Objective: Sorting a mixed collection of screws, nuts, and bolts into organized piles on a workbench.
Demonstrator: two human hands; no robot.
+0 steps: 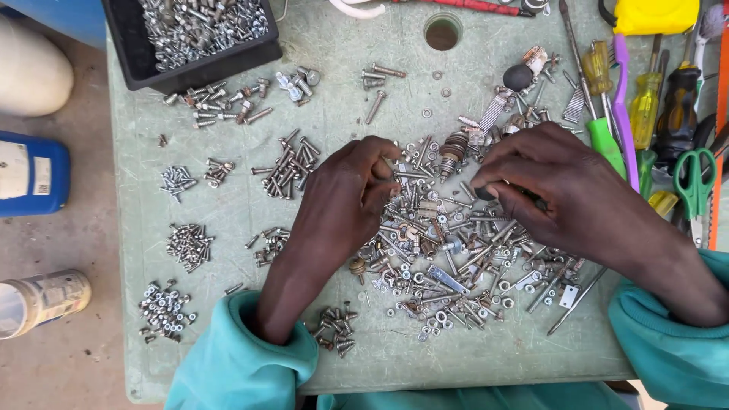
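My left hand (345,199) rests on the left edge of a big mixed heap of screws, nuts and washers (448,250) in the middle of the green table (228,197); its fingertips are curled together, and whether they pinch a small piece I cannot tell. My right hand (554,190) lies over the heap's upper right part, thumb and fingers closed around a small dark part. Both wrists wear teal sleeves.
Small sorted piles of screws and nuts (188,244) dot the table's left half. A black tray of screws (199,30) stands at the back left. Screwdrivers (645,106), green scissors (695,182) and a yellow tape measure (657,15) lie along the right edge. Jars sit on the floor at left.
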